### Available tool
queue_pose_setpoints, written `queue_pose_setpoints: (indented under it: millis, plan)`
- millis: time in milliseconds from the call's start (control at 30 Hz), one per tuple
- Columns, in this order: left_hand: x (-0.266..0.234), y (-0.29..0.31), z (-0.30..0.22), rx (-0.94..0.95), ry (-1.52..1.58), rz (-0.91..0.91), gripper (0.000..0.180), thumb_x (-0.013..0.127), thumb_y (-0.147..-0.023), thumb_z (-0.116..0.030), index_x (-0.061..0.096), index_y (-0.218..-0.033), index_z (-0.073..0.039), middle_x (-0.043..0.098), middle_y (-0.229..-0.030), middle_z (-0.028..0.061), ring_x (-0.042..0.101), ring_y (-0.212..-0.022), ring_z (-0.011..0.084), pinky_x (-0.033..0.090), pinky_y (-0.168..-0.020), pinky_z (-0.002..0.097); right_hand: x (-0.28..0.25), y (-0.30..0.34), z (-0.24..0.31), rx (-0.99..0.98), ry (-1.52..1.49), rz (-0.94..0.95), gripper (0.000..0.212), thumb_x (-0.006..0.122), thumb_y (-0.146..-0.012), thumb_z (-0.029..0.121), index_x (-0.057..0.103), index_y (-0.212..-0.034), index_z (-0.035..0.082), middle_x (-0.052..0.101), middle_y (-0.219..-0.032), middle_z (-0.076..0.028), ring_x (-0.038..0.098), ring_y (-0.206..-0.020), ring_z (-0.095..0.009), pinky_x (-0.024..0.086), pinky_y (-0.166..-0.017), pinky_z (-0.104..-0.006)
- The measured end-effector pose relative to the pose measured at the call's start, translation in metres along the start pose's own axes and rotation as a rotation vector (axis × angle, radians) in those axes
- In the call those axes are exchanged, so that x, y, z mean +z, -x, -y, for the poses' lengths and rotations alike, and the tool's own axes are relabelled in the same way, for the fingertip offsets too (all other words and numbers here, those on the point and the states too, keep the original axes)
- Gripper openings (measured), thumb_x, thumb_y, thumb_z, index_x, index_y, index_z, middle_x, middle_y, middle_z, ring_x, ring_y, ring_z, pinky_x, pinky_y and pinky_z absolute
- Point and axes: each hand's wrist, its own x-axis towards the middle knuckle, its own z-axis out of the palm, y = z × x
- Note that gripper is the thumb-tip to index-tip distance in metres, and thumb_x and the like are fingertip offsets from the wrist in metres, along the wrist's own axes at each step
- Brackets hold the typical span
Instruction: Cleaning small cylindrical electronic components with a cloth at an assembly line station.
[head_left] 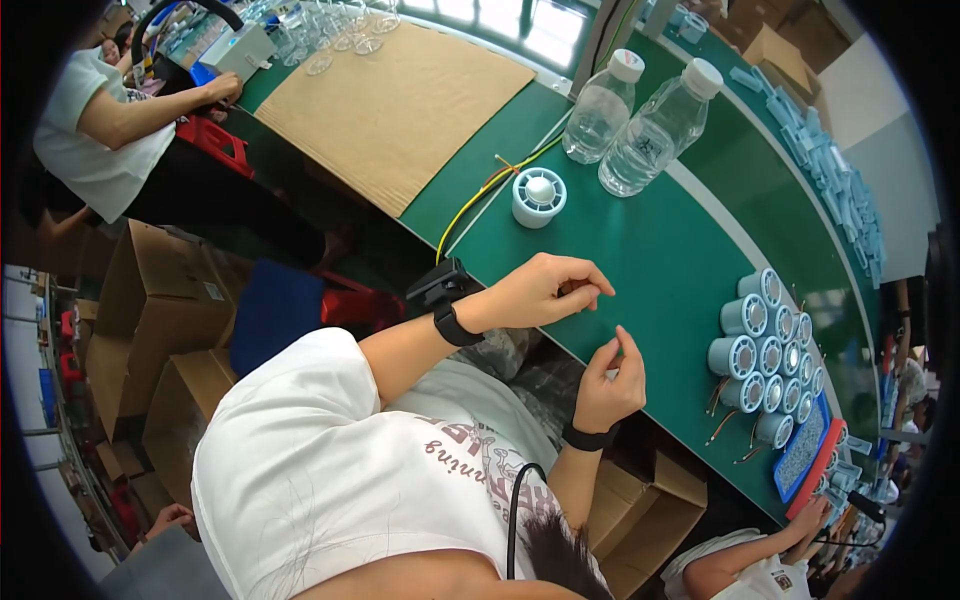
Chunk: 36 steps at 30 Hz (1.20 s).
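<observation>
My left hand [568, 290] hovers at the near edge of the green table, its fingers loosely bent with a gap between thumb and forefinger. Just below and to its right, my right hand [613, 380] points its thumb and forefinger upward, held apart. Neither hand shows anything in its grasp. Beyond the left hand stands a pale blue round fan-like part [539, 197] with a slotted ring and a white dome. Yellow, red and green wires [468, 208] run beside it. Several similar parts [768, 352] lie stacked at the right, some with thin wires trailing.
Two clear plastic bottles [650, 135] stand at the back. Brown cardboard [390, 100] covers the table's far left, with clear glass-like pieces [345, 30] behind. A blue-and-red tray [808, 460] sits at right, near a co-worker's hands [808, 520]. Another person [110, 130] works at left. Cardboard boxes [150, 320] stand below.
</observation>
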Motion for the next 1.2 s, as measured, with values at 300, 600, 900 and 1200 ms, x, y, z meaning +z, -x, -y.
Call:
queue_pose_setpoints:
  millis: [300, 600, 900, 1200]
  plan:
    - [0.014, 0.008, -0.007, 0.066, -0.122, -0.022, 0.018, 0.058, -0.089, -0.001, 0.068, -0.104, 0.0, 0.068, -0.087, 0.0089, 0.067, -0.08, 0.0166, 0.052, -0.07, 0.0259, -0.005, 0.017, -0.016, -0.164, -0.033, -0.053, 0.015, 0.066, -0.083, 0.001, 0.07, -0.096, 0.007, 0.062, -0.068, -0.006, 0.053, -0.05, -0.021, 0.043, -0.048, -0.0321]
    - [0.022, 0.0, -0.001, 0.237, -0.359, -0.025, 0.016, 0.06, -0.087, 0.003, 0.069, -0.099, -0.002, 0.066, -0.085, 0.0103, 0.062, -0.072, 0.0198, 0.048, -0.062, 0.0286, -0.029, -0.03, -0.017, 0.238, -0.419, 0.215, 0.013, 0.066, -0.087, 0.005, 0.069, -0.099, 0.002, 0.063, -0.07, -0.008, 0.056, -0.057, -0.011, 0.042, -0.052, -0.0253]
    - [0.026, -0.006, -0.009, 0.223, -0.437, -0.034, 0.017, 0.062, -0.084, 0.005, 0.069, -0.098, -0.001, 0.061, -0.08, 0.0087, 0.057, -0.067, 0.0206, 0.046, -0.059, 0.0301, -0.035, -0.044, -0.056, 0.67, -0.474, 0.002, 0.013, 0.061, -0.093, 0.008, 0.068, -0.101, 0.001, 0.067, -0.082, -0.008, 0.059, -0.068, -0.01, 0.045, -0.061, -0.0243]
    - [0.028, -0.001, -0.007, 0.317, -0.49, -0.079, 0.018, 0.065, -0.082, 0.003, 0.07, -0.098, -0.004, 0.062, -0.084, 0.0096, 0.061, -0.073, 0.0244, 0.05, -0.062, 0.0332, -0.029, -0.036, -0.046, 0.303, -0.167, 0.096, 0.011, 0.061, -0.092, 0.007, 0.068, -0.099, 0.002, 0.066, -0.082, -0.01, 0.06, -0.065, -0.017, 0.047, -0.06, -0.0293]
